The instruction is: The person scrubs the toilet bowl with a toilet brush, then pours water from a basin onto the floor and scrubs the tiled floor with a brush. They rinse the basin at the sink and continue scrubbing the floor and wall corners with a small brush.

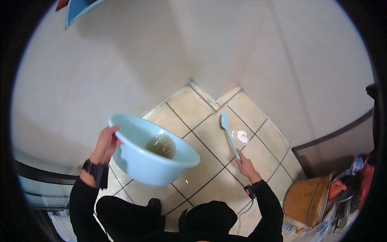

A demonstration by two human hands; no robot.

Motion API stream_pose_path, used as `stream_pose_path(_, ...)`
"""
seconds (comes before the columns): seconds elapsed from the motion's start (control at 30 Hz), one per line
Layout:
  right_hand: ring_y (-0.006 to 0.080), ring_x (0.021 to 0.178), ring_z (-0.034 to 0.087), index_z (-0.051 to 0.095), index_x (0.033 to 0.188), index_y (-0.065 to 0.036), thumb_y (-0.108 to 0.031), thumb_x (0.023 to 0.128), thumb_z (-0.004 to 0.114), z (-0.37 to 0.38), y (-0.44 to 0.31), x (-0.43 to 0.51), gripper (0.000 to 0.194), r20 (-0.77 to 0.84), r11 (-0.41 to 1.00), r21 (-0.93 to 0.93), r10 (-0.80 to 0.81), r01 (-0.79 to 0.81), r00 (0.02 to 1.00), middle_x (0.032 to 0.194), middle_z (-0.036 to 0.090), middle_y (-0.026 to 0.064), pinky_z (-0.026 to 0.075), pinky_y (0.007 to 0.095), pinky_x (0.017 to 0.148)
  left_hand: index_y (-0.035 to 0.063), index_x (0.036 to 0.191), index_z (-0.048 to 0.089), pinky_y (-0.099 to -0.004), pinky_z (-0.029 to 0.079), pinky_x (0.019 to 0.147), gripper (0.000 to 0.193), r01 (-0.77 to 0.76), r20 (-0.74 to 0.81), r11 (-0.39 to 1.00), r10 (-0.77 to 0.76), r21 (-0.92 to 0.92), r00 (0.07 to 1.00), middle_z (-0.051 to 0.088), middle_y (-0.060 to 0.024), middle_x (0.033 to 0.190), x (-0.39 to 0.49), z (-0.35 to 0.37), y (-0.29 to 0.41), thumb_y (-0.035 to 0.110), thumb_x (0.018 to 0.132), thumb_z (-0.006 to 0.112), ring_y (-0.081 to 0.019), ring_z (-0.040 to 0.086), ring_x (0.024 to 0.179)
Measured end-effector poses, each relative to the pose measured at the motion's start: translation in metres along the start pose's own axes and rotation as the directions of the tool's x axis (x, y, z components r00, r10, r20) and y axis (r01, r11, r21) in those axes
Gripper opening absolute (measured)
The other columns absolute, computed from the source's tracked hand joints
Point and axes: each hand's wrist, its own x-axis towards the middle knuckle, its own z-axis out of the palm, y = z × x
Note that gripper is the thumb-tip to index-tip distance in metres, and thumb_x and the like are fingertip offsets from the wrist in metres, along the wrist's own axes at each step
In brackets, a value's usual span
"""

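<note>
My left hand [107,142] grips the rim of a light blue plastic basin [145,169] at its left side. The basin is tilted, and murky water [162,146] lies in it. On the right, my right hand [248,165] is closed around the handle end of a light blue long-handled brush [230,139]. The brush head points away from me, over the tiles; its bristles are mostly hidden. A white patch that looks like foam or glare shows on the tiled floor [208,178] beside the brush.
White walls [145,45] meet the floor ahead, with a jutting corner edged by tile skirting [216,106]. At lower right stand a brown wooden bucket [305,199], plastic bags and a bottle [289,227]. A white container [62,227] is at lower left.
</note>
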Motion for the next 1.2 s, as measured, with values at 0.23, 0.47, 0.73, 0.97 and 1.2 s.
stream_pose_path(0.23,0.0392,0.067,0.057,0.026,0.133,-0.023,-0.024,0.084,0.046,-0.008,0.043,-0.087,0.053,-0.104,0.976,0.213,0.065,-0.042,0.992,0.068,0.056,0.0241,0.044,0.0446,0.065,-0.0033,0.081,0.046,-0.0267,0.053,0.050,0.013,-0.063,0.123,0.998,0.060,0.026,0.991,0.052,-0.0099,0.070,0.086,0.104,0.049,0.009,0.085,0.046,-0.0177,0.055,0.056)
stream_pose_path(0.47,0.0371,0.067,0.057,0.027,0.133,-0.023,-0.025,0.086,0.046,-0.013,0.053,-0.117,0.051,-0.158,0.951,0.303,0.117,-0.065,0.981,0.072,0.057,0.0242,0.044,0.0403,0.065,-0.0035,0.085,0.044,-0.0257,0.054,0.050,0.014,0.034,0.035,0.997,-0.032,-0.071,0.999,0.053,-0.0120,0.073,0.099,0.126,0.037,0.010,0.087,0.043,-0.0208,0.057,0.056)
stream_pose_path(0.73,0.0383,0.070,0.057,0.028,0.132,-0.026,-0.025,0.084,0.047,-0.024,0.039,-0.097,0.052,-0.110,0.972,0.228,0.078,-0.051,0.991,0.072,0.058,0.0238,0.044,0.0431,0.066,-0.0011,0.087,0.049,-0.0226,0.047,0.049,0.014,-0.186,0.078,0.974,0.197,-0.133,0.977,0.053,-0.0065,0.076,0.041,0.082,-0.007,0.012,0.086,0.045,-0.0130,0.053,0.061)
stream_pose_path(0.97,0.0363,0.068,0.058,0.033,0.130,-0.024,-0.028,0.082,0.048,-0.031,-0.020,0.021,0.051,-0.120,0.961,-0.199,-0.217,0.191,0.969,0.072,0.058,0.0204,0.046,0.0444,0.062,0.0007,0.088,0.048,-0.0213,0.042,0.045,0.012,-0.242,-0.054,0.970,0.241,-0.001,0.969,0.052,-0.0040,0.072,-0.036,0.034,-0.029,0.012,0.083,0.048,-0.0098,0.050,0.055)
stream_pose_path(1.2,0.0355,0.071,0.059,0.036,0.128,-0.020,-0.022,0.080,0.047,-0.018,-0.094,0.170,0.049,-0.139,0.908,-0.368,-0.266,0.200,0.954,0.077,0.060,0.0190,0.046,0.0454,0.064,0.0043,0.089,0.046,-0.0201,0.043,0.040,0.012,-0.192,-0.218,0.980,0.200,0.058,0.955,0.053,-0.0029,0.068,-0.063,-0.004,-0.035,0.013,0.082,0.051,-0.0089,0.052,0.050)
